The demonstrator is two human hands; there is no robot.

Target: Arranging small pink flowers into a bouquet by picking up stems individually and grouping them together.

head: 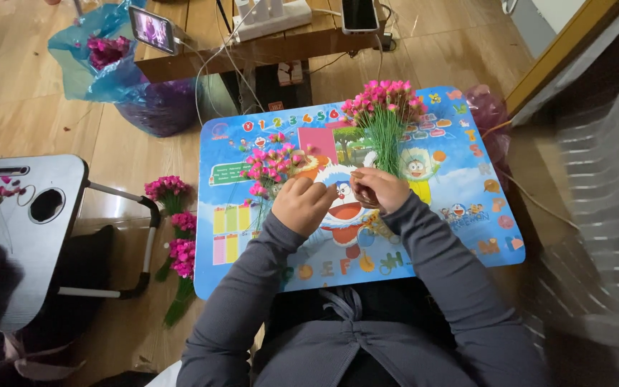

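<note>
My left hand [302, 204] and my right hand [382, 188] meet over the middle of a blue cartoon-printed table [460, 236]. Both have their fingers curled around something small between them; I cannot make out what it is. Just beyond my left hand lies a loose pile of pink artificial flowers [270, 166] with green stems. Above my right hand a tight bunch of pink flowers on long green stems [385, 107] fans out.
Finished pink flower bundles [177, 229] lie on the wooden floor to the left of the table. A grey lap table [19, 244] stands further left. A blue plastic bag of flowers [105, 57], a phone [152, 29] and a power strip [270, 18] sit at the back.
</note>
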